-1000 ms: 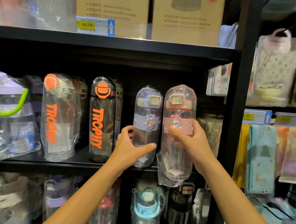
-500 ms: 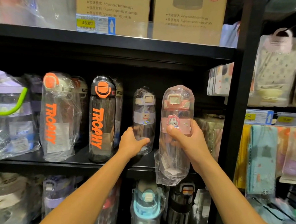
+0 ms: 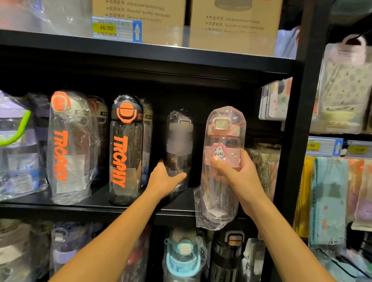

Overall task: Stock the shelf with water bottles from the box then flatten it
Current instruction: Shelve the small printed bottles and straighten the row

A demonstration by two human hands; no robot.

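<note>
Pink bottle [image 3: 223,156] gripped in right hand [image 3: 235,172], upright before shelf [image 3: 133,205].

Black store shelving [image 3: 142,51], dim light.

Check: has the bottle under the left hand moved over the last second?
Yes. The bottle in the left hand went back into the shelf, now deeper than the black TROPHY bottle.

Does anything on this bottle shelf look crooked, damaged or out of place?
Nothing looks damaged or spilled. Only the pink bottle is off the shelf, held by the right hand in front of its edge.
</note>
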